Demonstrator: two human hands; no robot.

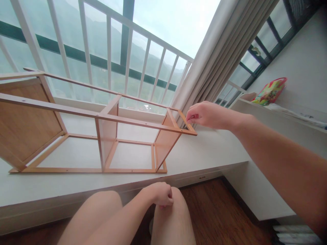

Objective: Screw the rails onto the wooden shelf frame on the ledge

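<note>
A wooden shelf frame point(122, 119) lies on its side on the white window ledge, its panels standing upright between the long rails. My right hand point(201, 115) is at the frame's right end, beside the short end rail point(186, 119). Its fingertips are pinched together around something small and dark, too small to name. Resting on my right knee point(172, 217), my left hand point(162, 194) is curled closed, and its inside is hidden. Small dark holes or screw heads dot the near upper rail point(76, 110).
Behind the frame runs a white railing point(130, 51) in front of the window. A beige curtain point(212, 47) hangs to the right. On a white shelf point(286, 110) at right sits a colourful bag point(270, 91). Dark wooden floor point(212, 207) lies below the ledge point(204, 153).
</note>
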